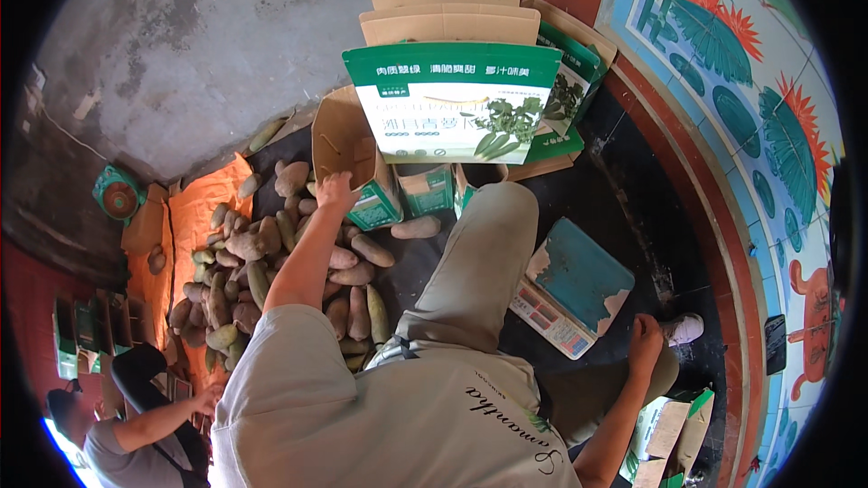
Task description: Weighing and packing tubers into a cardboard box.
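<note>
My left hand (pixel 336 192) reaches forward to the near edge of an open cardboard carton (pixel 336 131), its fingers closed on the rim. The carton is brown inside, with green and white printed sides. Long radishes (pixel 271 239), greenish and pinkish-brown with soil on them, are heaped to the left of and below that arm. One radish (pixel 416 228) lies apart, just in front of the cartons. My right hand (pixel 646 340) is by my right knee, beside a scale (pixel 579 276) with a worn blue top; its fingers are too small to make out.
Several green-and-white cartons (pixel 452 99) stand upright beyond my knee against the wall. An orange sheet (pixel 194 217) lies under part of the heap. At lower left another person (pixel 136 434) reaches toward the radishes. An open carton (pixel 669 434) sits at lower right, near a phone (pixel 776 343).
</note>
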